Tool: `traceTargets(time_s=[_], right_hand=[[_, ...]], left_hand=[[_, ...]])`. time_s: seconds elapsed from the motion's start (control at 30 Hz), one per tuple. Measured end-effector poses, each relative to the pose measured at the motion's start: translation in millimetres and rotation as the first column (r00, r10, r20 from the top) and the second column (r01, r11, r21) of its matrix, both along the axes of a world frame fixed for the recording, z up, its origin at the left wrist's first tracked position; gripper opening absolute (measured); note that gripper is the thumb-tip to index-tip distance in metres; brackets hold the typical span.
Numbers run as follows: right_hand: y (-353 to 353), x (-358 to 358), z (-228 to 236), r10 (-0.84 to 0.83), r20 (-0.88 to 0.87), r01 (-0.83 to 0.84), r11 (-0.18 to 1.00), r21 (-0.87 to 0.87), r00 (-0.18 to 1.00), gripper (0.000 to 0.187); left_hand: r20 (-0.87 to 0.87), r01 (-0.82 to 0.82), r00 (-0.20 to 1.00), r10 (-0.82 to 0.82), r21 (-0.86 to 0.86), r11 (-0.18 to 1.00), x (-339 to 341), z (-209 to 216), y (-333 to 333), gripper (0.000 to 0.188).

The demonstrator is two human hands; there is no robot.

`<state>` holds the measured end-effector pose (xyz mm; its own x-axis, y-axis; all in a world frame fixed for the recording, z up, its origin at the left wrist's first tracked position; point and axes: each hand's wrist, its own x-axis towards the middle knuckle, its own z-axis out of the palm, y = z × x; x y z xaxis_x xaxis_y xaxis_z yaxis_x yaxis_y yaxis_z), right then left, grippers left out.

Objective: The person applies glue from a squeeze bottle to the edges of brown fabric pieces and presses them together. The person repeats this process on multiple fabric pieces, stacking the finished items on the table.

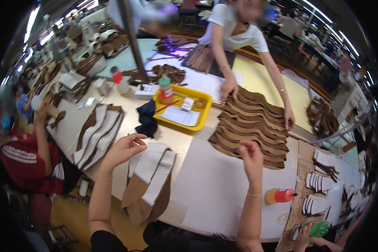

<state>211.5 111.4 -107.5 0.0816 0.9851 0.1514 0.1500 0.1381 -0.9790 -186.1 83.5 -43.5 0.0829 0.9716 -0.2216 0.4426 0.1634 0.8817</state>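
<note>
My left hand (124, 152) is raised over the table with nothing seen in it, its fingers loosely bent and apart. Just beneath it lies a stack of brown and white leather pieces (152, 176). My right hand (251, 161) is up in front of a spread row of wavy brown leather strips (252, 126); its fingers are curled together, and what they hold, if anything, is hidden. Across the table, a co-worker's hands (229, 87) touch the far edge and right side of those strips.
A yellow tray (203, 122) holds a green-capped bottle (166, 90), paper and rubber bands. Dark cloth (146, 119) lies beside it. A red-topped glue bottle (280, 195) lies right of my right forearm. White-backed leather pieces (98, 134) and a seated person in red are at left.
</note>
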Motion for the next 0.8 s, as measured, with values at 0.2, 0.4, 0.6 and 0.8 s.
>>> traceTargets(time_s=[0.2,0.4,0.6,0.8], right_hand=[[-64,-52,-14,0.330,0.227,-0.285,0.936,-0.206,0.916,0.018],[-81,-83,-17,0.534,0.137,-0.471,0.820,-0.324,0.835,0.022],[-65,-126,-76,0.439,-0.250,-0.505,0.757,-0.414,0.863,0.040],[-30,-162,-83,0.407,-0.505,-0.645,0.560,-0.520,0.761,0.045]], left_hand=[[0.006,-0.204,0.979,0.204,-0.049,0.978,-29,-63,-59,0.036],[-0.077,-0.307,0.944,0.320,0.146,0.941,-17,-110,-48,0.042],[0.129,-0.288,0.945,0.301,-0.104,0.952,15,-114,-18,0.049],[-0.039,-0.180,0.983,0.178,-0.080,0.980,24,-94,-23,0.044]])
